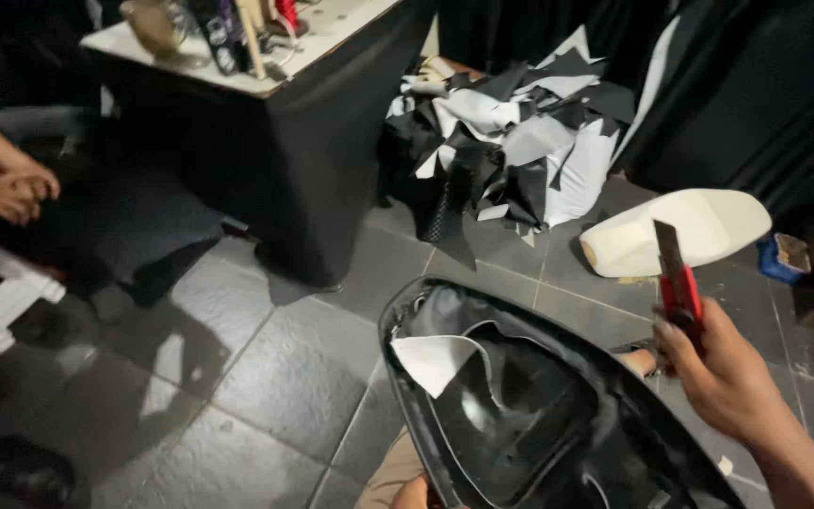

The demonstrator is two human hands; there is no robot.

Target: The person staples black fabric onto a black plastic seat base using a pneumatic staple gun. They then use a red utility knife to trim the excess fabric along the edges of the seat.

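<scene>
Right hand, fingers clamped on red knife at three o'clock; left hand steadies black seat, fingers hidden; judged best: blade angled away.

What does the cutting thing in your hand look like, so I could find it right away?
Start at the big black seat base low in the picture, then look to its right edge, where the right hand is raised. That hand grips a red knife with its grey blade pointing up, in front of the pale foam piece on the floor. It is the only bright red thing near the hands.
</scene>
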